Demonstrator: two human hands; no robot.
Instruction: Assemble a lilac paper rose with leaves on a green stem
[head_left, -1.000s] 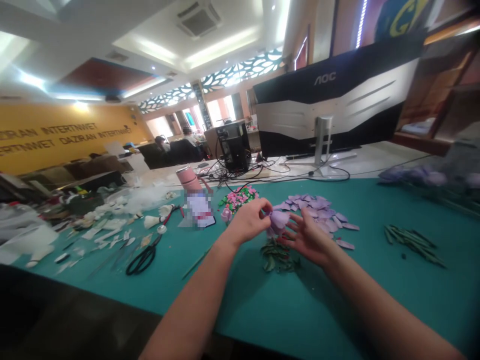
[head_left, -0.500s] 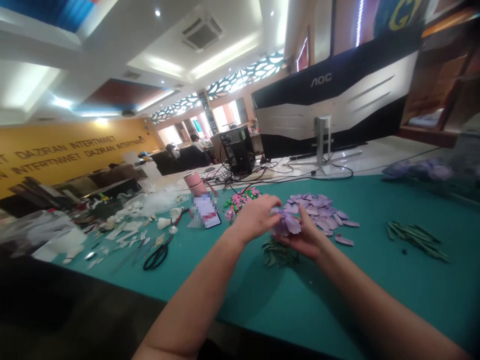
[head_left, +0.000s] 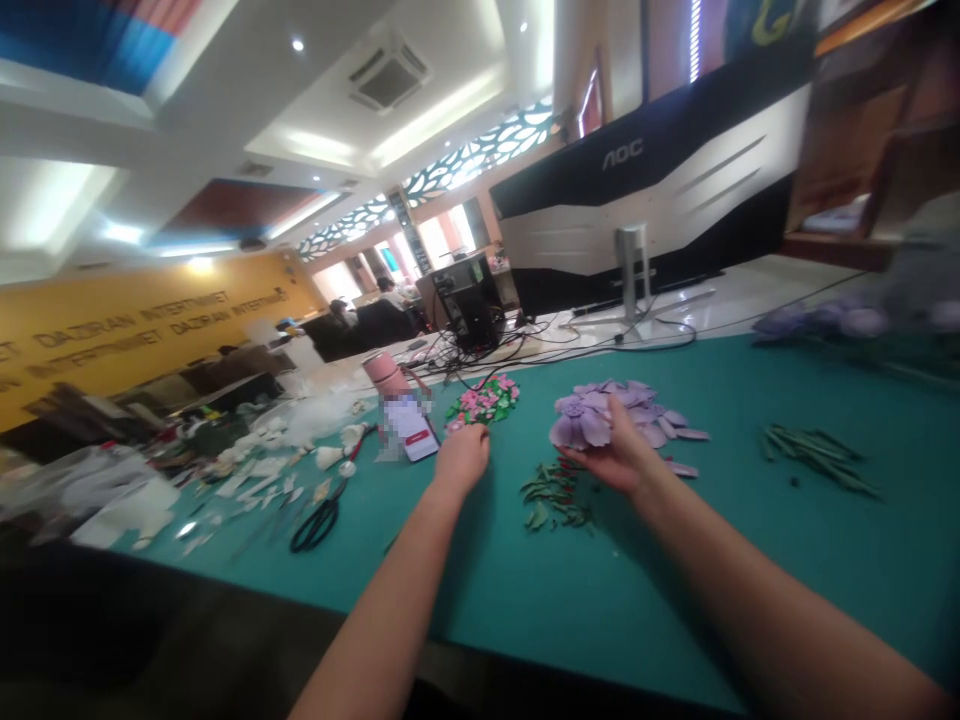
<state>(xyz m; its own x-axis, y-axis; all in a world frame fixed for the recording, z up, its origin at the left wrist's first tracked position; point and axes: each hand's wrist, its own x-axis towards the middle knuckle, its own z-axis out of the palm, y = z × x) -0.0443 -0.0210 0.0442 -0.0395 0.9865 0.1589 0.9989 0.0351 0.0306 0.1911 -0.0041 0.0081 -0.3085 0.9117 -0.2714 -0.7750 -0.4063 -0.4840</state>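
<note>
My right hand [head_left: 621, 458] holds a light purple artificial flower [head_left: 580, 420] by its underside, fingers beneath the spread petals and thumb beside it. Behind it lies a heap of loose purple petals [head_left: 666, 420]. My left hand [head_left: 463, 460] is down at the near side of a pile of small pink flowers with green bits [head_left: 491, 398]. Its fingers are curled closed, and what they grip, if anything, is hidden by the hand. On the mat, below the purple flower, small green leaves [head_left: 555, 492] lie scattered.
A phone [head_left: 412, 428] and a pink bottle [head_left: 385, 372] stand left of the pink pile. Black-handled scissors [head_left: 316, 524] lie near white scraps [head_left: 259, 468]. Green stems [head_left: 817, 457] are at the right. Behind the green mat [head_left: 720, 560] are cables and a monitor [head_left: 645, 190].
My left hand has left the purple flower and moved left and down to the pink pile. My right hand still holds the flower. The whole view has shifted slightly.
</note>
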